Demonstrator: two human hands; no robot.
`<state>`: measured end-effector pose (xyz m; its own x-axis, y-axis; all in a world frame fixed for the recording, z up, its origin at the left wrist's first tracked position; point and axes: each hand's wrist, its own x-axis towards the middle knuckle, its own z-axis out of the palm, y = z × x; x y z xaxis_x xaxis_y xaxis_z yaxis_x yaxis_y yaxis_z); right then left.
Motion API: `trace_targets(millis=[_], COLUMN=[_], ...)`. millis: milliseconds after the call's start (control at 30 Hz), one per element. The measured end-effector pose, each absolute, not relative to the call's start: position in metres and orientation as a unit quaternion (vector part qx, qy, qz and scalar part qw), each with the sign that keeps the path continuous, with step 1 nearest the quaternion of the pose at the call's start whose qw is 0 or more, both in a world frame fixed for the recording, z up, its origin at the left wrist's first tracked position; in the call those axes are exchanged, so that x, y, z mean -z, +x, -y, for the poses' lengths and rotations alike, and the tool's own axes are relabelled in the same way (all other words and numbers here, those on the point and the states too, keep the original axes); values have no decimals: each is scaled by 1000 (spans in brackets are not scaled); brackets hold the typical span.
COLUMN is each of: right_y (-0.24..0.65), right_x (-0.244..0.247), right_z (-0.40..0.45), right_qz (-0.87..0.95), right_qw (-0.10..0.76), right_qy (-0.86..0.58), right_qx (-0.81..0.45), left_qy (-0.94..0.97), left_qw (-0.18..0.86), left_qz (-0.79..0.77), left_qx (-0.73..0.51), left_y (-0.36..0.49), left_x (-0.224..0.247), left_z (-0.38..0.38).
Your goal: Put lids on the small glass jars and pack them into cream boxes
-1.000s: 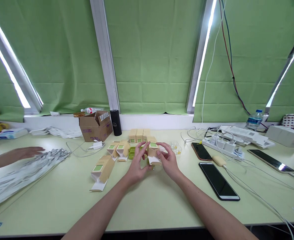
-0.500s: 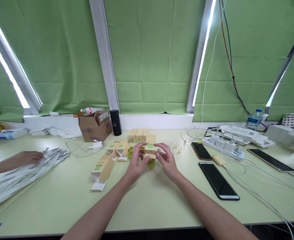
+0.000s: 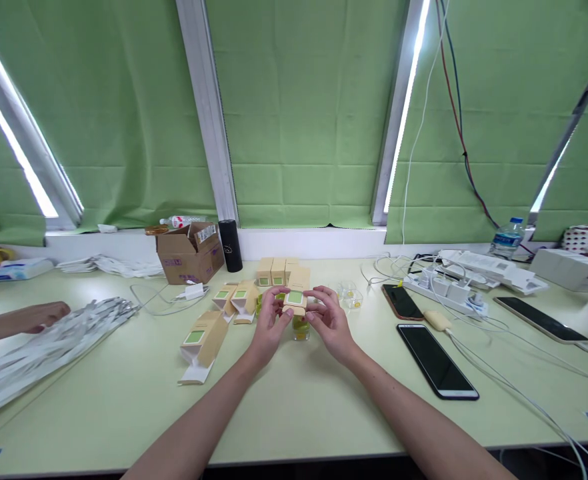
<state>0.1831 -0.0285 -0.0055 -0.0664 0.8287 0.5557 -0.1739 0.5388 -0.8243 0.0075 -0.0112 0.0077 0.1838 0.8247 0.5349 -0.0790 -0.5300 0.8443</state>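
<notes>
A small tan cardboard box [image 3: 294, 299] with a green label is held between my two hands above the table. My left hand [image 3: 271, 323] grips its left side with fingers and thumb. On the opposite side, my right hand [image 3: 332, 325] pinches the box with its fingertips. Just below stands a clear jar with yellow-green contents [image 3: 301, 329], partly covered by the box and fingers. To the left lies a tan box with an open white flap [image 3: 205, 339]. Two similar open boxes, a nearer one [image 3: 245, 298] and a farther one [image 3: 223, 295], sit beyond it.
Several closed tan boxes [image 3: 278, 268] stand behind my hands, with clear containers [image 3: 350, 295] to their right. Phones, one with a white frame [image 3: 438, 360], and a cabled power strip [image 3: 444, 293] occupy the right. Another person's hand [image 3: 44, 316] is over white strips [image 3: 49, 357] at left.
The box in my hands has tipped, and its front flap shows less. The other person's hand has shifted left, off the strips' far end. Something white at the far right has moved.
</notes>
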Motion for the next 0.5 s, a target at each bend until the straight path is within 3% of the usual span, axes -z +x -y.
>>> trace_targets(millis=[500], right_y=[182], right_x=[5], right_z=[29], right_qz=[620], right_qw=[626], right_qy=[-270], right_qx=[-387], left_qy=[673], left_qw=[340], left_qz=[-302], left_qx=[-583], left_y=[9], left_x=[-8], left_z=[12])
